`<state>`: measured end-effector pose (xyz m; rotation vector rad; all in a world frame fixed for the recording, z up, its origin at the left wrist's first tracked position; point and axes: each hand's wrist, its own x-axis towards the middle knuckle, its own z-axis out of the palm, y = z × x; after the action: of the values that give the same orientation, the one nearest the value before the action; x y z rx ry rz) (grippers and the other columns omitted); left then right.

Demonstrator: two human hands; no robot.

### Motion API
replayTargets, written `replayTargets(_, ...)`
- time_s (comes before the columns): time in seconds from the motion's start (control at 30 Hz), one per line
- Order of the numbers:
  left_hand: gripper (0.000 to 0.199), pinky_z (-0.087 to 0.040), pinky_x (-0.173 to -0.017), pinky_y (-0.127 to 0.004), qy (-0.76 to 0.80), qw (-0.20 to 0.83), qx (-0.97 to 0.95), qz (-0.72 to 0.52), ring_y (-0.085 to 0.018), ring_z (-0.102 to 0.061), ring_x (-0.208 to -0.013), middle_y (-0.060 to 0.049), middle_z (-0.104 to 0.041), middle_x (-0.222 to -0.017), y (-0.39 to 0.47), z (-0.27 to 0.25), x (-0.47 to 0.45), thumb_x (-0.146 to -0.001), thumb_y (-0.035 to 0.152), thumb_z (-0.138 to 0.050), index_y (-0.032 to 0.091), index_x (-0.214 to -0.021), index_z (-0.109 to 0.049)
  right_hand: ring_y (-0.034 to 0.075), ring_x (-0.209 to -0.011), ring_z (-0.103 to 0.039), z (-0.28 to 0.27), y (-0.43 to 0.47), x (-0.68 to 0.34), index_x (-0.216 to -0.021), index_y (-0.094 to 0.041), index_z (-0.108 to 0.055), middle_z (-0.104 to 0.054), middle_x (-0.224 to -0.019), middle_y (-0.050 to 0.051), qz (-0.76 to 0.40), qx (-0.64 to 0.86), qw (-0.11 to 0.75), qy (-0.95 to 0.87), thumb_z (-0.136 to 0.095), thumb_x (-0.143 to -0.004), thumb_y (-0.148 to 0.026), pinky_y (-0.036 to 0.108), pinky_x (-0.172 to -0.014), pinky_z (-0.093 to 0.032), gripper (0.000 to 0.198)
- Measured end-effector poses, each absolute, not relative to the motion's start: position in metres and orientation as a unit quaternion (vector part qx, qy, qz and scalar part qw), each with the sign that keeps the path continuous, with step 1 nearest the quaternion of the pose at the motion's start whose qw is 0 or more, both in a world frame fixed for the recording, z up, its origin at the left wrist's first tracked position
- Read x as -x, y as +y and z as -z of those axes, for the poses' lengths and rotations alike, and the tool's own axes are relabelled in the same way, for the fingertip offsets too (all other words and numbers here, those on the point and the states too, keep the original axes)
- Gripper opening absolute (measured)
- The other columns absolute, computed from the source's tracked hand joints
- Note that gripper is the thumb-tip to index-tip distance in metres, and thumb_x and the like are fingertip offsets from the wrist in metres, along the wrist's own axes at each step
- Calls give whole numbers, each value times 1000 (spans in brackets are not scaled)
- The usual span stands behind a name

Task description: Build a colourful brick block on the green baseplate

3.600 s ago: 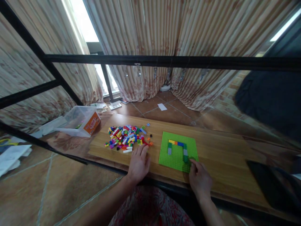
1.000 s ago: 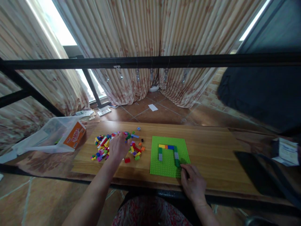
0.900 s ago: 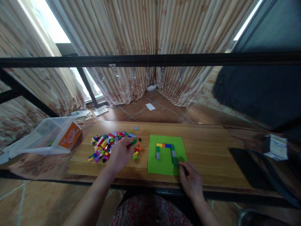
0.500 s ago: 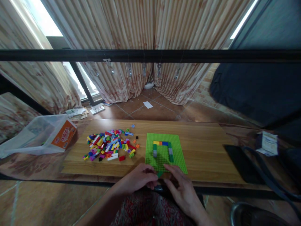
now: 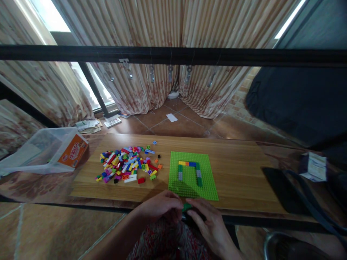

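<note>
A dark green toy brick is between my two hands, at the table's front edge. My right hand pinches it between thumb and fingers. My left hand is curled close at the brick's left side, fingertips bent in and seemingly on it; its grip is partly hidden. Just beyond lies a light green baseplate. On it stands a row of yellow, orange and blue bricks, with a green and grey left side and a green, grey and green right side, left unjoined at the front.
Loose coloured bricks are heaped on the wooden board left of the baseplate. A clear plastic bin with an orange label lies at far left. A black flat object and a small box are at right.
Both hands have drawn back slightly toward my body with the green brick, off the baseplate's front edge. The view has shifted a little. Bricks on the baseplate look the same.
</note>
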<state>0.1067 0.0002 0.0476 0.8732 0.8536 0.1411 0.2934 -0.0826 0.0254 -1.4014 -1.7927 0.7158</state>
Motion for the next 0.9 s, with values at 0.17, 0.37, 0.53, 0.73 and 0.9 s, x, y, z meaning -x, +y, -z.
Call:
replayTargets(0.17, 27, -42, -53, -24, 411, 783, -456, -100, -10, -53, -50, -1, -60, -61, 2, -47, -109, -73, 39, -56, 13, -66, -59, 18, -92, -62, -19, -73, -294, -104, -24, -66, -67, -98, 5, -199, 578, 370, -700, -55, -90, -31, 30, -79, -53, 20)
replayTargets(0.37, 17, -41, -60, -23, 509, 544, -627, -228, -13, -56, -65, -1, -61, -68, 20, -40, -105, -79, 30, -52, 16, -75, -61, 23, -98, -55, -8, -40, -298, -101, -21, -69, -62, -105, 8, -19, 637, 322, -700, -54, -90, -34, 39, -84, -48, 22)
replayTargets(0.53, 15, -40, -61, -23, 533, 401, -718, -198, -15, -59, -68, -2, -66, -75, 31, -40, -108, -82, 23, -50, 17, -82, -64, 26, -104, -51, -1, -22, -291, -99, -22, -70, -61, -111, 8, 26, 644, 266, -717, -55, -90, -34, 41, -87, -43, 22)
replayTargets(0.73, 13, -39, -62, -24, 542, 347, -750, -154, -16, -62, -71, -3, -67, -76, 34, -34, -121, -81, 18, -52, 18, -85, -64, 27, -106, -49, 4, -18, -287, -102, -25, -71, -62, -114, 7, 39, 651, 234, -721, -56, -89, -36, 41, -86, -39, 22)
replayTargets(0.9, 15, -41, -67, -26, 549, 341, -750, -144, -18, -64, -76, -4, -69, -80, 34, -31, -125, -83, 20, -51, 18, -86, -65, 27, -106, -48, 4, -16, -287, -102, -24, -71, -63, -113, 8, 41, 649, 238, -722, -54, -90, -37, 41, -85, -38, 25)
